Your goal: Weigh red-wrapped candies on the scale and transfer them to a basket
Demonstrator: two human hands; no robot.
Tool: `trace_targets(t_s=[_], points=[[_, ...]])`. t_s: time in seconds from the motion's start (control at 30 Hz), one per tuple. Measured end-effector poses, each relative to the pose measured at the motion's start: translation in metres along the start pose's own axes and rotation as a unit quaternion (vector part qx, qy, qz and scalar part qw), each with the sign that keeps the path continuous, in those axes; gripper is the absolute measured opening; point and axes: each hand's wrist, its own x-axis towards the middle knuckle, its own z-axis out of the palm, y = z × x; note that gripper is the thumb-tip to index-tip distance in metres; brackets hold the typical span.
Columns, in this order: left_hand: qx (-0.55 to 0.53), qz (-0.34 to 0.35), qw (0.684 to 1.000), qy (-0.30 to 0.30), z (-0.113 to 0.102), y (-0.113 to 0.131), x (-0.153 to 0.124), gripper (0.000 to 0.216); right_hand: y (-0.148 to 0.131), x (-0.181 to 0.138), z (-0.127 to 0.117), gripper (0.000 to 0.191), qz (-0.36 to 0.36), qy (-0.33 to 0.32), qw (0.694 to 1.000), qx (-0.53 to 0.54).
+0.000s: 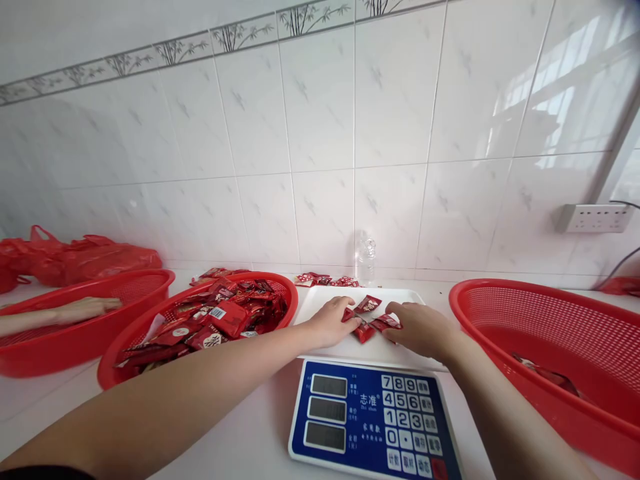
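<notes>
Both my hands rest on the white tray (320, 299) of a blue-faced electronic scale (370, 421). My left hand (331, 321) has its fingers curled onto a small red packet (349, 315). My right hand (419, 327) is closed over another red packet (387, 323). More red packets (367, 304) lie loose on the tray between and just beyond my fingers.
A red basket (200, 319) heaped with red packets sits left of the scale. Further left, another person's hand (85, 308) lies in a second red basket (75, 333). A third red basket (550, 360) is at right. A clear bottle (367, 260) stands by the tiled wall.
</notes>
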Motion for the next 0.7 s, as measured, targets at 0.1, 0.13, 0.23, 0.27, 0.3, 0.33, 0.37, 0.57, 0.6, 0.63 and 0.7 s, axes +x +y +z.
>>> trace_targets(t_s=[0.1, 0.13, 0.23, 0.27, 0.3, 0.33, 0.37, 0.57, 0.6, 0.63, 0.7], points=[[-0.033, 0.004, 0.999, 0.007, 0.009, 0.001, 0.008, 0.049, -0.004, 0.002, 0.002, 0.03, 0.019, 0.014, 1.0, -0.008], [-0.042, 0.009, 0.999, 0.007, 0.011, 0.002, 0.011, 0.05, -0.005, 0.002, 0.003, 0.031, 0.02, 0.016, 1.0, -0.008], [-0.04, 0.039, 0.998, 0.005, 0.015, 0.007, 0.022, 0.048, -0.008, 0.002, 0.002, 0.032, 0.007, 0.018, 1.0, 0.002], [-0.027, 0.057, 0.998, 0.004, 0.017, 0.009, 0.026, 0.046, -0.008, 0.002, 0.002, 0.033, 0.001, 0.018, 1.0, 0.007], [-0.013, 0.077, 0.997, 0.004, 0.018, 0.011, 0.03, 0.045, -0.008, 0.002, 0.002, 0.033, -0.005, 0.017, 1.0, 0.011], [0.002, 0.095, 0.995, 0.002, 0.02, 0.013, 0.033, 0.044, -0.008, 0.001, 0.001, 0.032, -0.01, 0.017, 1.0, 0.015], [0.014, 0.111, 0.994, -0.002, 0.023, 0.015, 0.036, 0.043, -0.008, 0.001, 0.001, 0.031, -0.015, 0.016, 1.0, 0.017], [0.039, 0.158, 0.986, -0.034, 0.027, 0.012, 0.034, 0.039, -0.006, -0.002, -0.004, 0.028, -0.03, 0.006, 0.999, 0.016], [0.038, 0.161, 0.985, -0.043, 0.025, 0.012, 0.031, 0.04, -0.005, -0.003, -0.005, 0.028, -0.032, 0.006, 0.999, 0.015], [0.038, 0.16, 0.985, -0.055, 0.022, 0.012, 0.027, 0.042, -0.004, -0.003, -0.005, 0.029, -0.033, 0.007, 0.999, 0.014], [0.036, 0.148, 0.986, -0.071, 0.016, 0.012, 0.02, 0.049, -0.003, -0.004, -0.006, 0.031, -0.033, 0.009, 0.999, 0.012]])
